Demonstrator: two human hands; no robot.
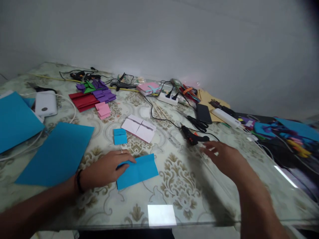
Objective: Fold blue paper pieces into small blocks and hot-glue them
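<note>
My left hand (112, 167) rests on a folded strip of blue paper (139, 172), thumb and fingers gripping its upper left part. A crease runs along the strip's upper edge. Over the table to the right, my right hand (221, 156) has its thumb and fingers apart with nothing visible between them. Just beyond its fingertips lies a black hot glue gun (190, 135) with an orange trigger. A small folded blue paper piece (120, 136) and a creased white card (139, 128) lie past my left hand.
Large blue sheets (57, 156) and a white power bank (46, 103) are at left. Folded red paper (83, 101), purple paper (106, 95) and pink paper (103, 110) lie farther back. Scissors (196, 123), a power strip (167, 98) and cords lie beyond the glue gun.
</note>
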